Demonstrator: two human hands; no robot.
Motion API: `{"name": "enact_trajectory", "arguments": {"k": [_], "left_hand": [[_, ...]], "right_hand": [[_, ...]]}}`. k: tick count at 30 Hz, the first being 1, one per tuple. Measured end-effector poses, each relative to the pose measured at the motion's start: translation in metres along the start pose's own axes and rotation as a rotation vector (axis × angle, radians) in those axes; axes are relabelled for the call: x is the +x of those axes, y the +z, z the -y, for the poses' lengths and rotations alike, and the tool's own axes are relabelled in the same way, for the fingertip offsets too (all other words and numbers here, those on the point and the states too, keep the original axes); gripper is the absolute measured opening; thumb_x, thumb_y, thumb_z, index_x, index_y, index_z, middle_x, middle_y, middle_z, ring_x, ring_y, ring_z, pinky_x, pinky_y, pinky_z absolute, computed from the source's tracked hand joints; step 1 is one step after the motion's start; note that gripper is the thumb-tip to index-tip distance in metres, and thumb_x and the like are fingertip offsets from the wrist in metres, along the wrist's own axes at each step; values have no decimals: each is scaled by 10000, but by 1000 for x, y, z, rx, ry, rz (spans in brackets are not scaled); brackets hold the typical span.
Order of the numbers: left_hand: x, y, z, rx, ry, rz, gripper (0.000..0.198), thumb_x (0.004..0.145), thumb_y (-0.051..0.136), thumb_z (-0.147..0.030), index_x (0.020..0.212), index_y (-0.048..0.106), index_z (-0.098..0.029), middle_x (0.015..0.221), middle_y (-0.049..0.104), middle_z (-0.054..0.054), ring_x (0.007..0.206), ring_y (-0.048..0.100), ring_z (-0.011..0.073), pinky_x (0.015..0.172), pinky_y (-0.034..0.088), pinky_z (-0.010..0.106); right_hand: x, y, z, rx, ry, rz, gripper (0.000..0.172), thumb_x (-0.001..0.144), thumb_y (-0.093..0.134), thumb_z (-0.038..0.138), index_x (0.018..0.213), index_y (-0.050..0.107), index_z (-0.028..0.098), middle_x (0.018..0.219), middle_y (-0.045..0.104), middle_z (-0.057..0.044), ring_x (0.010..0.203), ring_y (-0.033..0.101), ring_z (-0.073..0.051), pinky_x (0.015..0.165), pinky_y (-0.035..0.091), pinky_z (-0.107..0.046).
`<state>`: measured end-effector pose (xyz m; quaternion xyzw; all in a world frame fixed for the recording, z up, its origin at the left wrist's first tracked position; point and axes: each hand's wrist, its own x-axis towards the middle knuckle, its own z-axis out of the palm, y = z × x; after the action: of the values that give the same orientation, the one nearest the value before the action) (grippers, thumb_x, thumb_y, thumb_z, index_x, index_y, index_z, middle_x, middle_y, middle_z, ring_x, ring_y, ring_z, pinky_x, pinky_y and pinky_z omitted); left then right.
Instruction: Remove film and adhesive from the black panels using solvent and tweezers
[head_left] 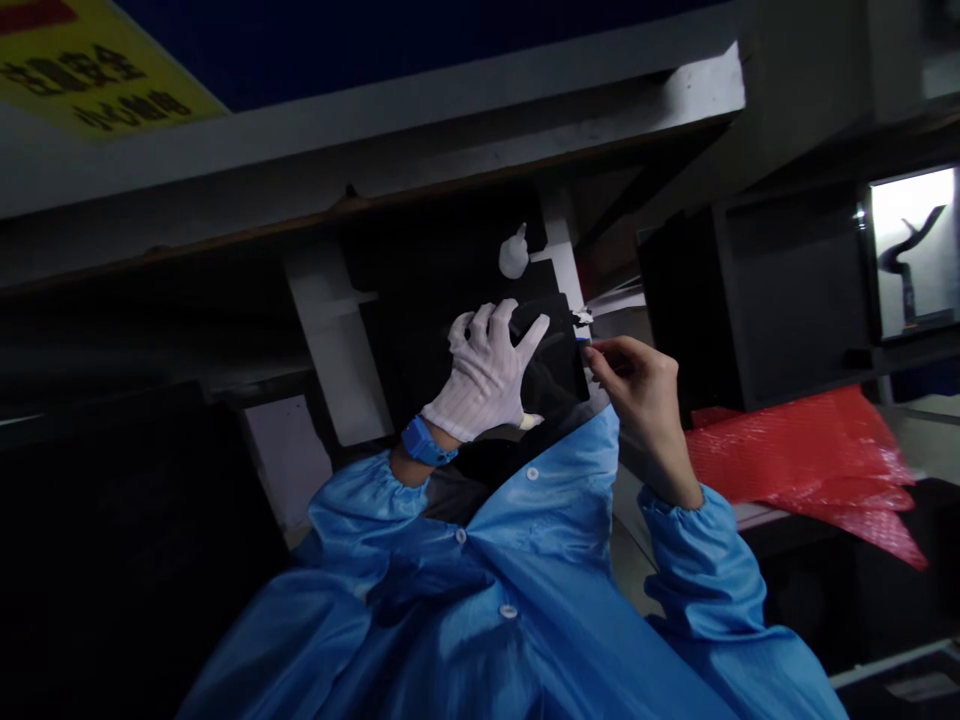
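Label [105, 85] reads 注意安全; I've got my gloved left hand [486, 370] splayed on a black panel [556, 368], can't tell if my right hand [637, 385] grips anything by its edge.

Matt ribbed cloth is seen in the white glove [484, 375], faint gloss on the black panel [555, 365] between the counter's [328, 345] side edges, satiny fabric in the blue smock [480, 600], and shiny crinkled plastic in the red wrap [802, 450].
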<state>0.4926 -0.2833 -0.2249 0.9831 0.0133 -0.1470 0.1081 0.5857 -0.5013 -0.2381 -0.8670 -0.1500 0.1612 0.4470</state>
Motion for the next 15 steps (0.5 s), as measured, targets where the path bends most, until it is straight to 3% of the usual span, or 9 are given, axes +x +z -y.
{"name": "enact_trajectory", "arguments": {"k": [6,15], "left_hand": [[-1,6,2,-9,18,-44,1345,746,1034,-740,1845,412,-277,1842,393,266,1655,421,570,1360,356,748],[-1,2,2,-37,22,-25,1342,742,1048,-717,1844,416,-283,1857,382,257,1671,403,568,1373,345,756]], "right_hand": [[0,1,3,-33,-25,-2,287,1032,758,472,968,846,206,874,826,-74,728,736,-217,716,578,-334],[-1,1,6,-84,-52,-23,264,1032,749,445,961,841,209,881,835,-73,736,740,-222,702,556,-336]]}}
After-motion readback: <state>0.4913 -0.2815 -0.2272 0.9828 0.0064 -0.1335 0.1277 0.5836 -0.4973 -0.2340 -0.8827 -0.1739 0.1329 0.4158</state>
